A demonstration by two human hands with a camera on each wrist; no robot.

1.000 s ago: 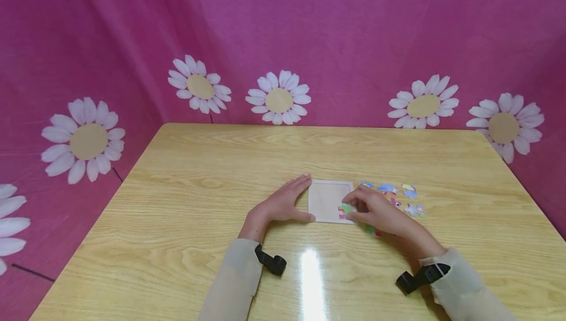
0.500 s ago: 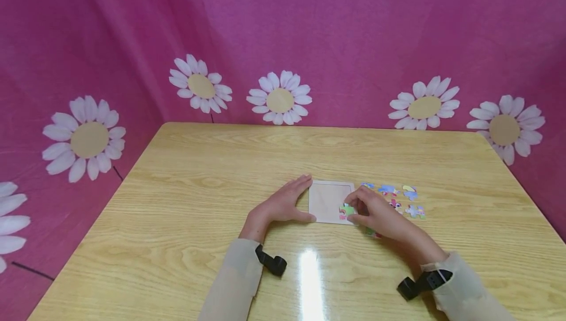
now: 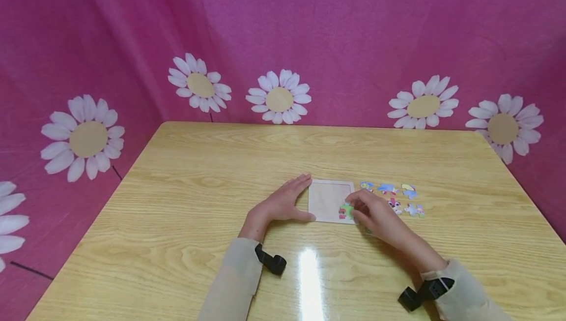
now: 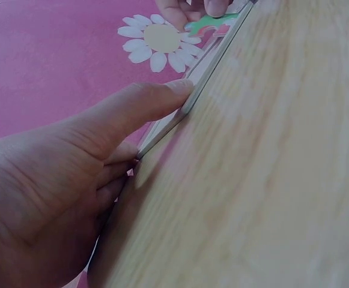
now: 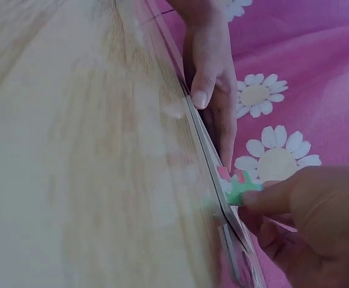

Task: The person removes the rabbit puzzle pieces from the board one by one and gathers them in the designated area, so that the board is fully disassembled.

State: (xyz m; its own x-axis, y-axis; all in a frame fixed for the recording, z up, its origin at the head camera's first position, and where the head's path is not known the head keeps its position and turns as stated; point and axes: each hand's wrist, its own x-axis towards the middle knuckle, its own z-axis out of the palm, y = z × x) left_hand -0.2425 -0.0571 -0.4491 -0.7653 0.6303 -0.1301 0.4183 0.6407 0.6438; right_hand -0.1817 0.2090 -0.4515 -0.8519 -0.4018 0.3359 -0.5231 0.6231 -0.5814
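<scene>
So we're mid-placement: our right hand [image 3: 376, 213] pinches a green puzzle piece [image 3: 346, 211] over the near-right corner of the square tray [image 3: 327, 198], while our left hand [image 3: 283, 203] lies flat, fingers straight, bracing the tray's left edge. Next it probably needs squaring and pressing down. Piece lies flat; can't tell its long axis.

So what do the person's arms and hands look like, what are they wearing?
Both hands are bare: the left hand and the right hand wear no gloves or visible rings. Each arm has a loose, pale beige long sleeve ending at the wrist. A black strap sits at the left cuff, and another black strap at the right.
</scene>
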